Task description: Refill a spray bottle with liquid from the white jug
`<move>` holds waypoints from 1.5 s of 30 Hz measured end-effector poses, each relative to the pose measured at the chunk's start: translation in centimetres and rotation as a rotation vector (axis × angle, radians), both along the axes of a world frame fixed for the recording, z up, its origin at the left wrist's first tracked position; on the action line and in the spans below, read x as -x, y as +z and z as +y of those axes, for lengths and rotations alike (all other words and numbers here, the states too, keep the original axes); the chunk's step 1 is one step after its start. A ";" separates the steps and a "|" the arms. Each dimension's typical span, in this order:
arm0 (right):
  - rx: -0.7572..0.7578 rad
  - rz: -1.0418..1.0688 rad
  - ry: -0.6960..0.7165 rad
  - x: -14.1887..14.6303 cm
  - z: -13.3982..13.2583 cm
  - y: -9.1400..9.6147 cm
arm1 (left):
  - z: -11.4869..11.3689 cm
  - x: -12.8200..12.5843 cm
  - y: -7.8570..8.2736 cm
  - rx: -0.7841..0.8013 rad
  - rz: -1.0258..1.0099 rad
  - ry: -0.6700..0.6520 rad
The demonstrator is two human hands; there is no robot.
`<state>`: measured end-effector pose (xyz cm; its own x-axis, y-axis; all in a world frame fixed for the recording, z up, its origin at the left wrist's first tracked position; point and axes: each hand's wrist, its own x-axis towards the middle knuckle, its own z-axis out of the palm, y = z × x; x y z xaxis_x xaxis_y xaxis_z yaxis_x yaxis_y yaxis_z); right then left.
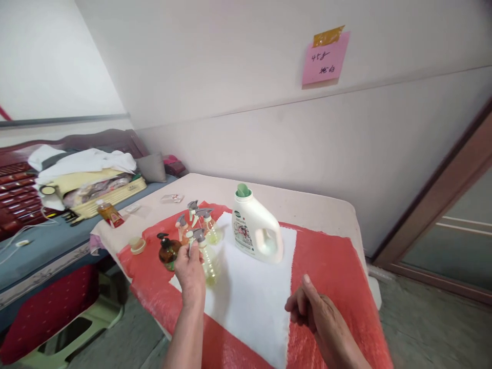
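My left hand is closed round a clear spray bottle of pale yellow liquid with a grey trigger head, standing on the white cloth. Two more spray bottles stand just behind it, and a brown pump bottle sits to its left. A white detergent jug with a green cap stands upright on the cloth farther back. My right hand hovers over the cloth's right edge with fingers loosely curled and nothing in them.
A red sheet covers the table under the cloth. A small orange bottle and a round lid lie at the left. A bed with piled bedding is at the far left. A pink note hangs on the wall.
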<state>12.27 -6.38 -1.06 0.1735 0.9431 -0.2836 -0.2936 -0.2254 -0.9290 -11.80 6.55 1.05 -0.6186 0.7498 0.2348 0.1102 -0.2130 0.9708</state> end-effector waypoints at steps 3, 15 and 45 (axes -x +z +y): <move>0.038 0.076 0.001 0.4 0.2 -0.5 | -1.7 -1.8 1.5 -0.030 -0.200 -0.215; 0.076 0.724 0.175 2.7 -0.3 1.1 | -4.4 -6.2 2.5 -0.022 -0.534 -0.671; -0.138 0.320 0.312 1.9 -1.1 1.7 | -6.6 -8.3 3.0 0.250 -0.827 -1.001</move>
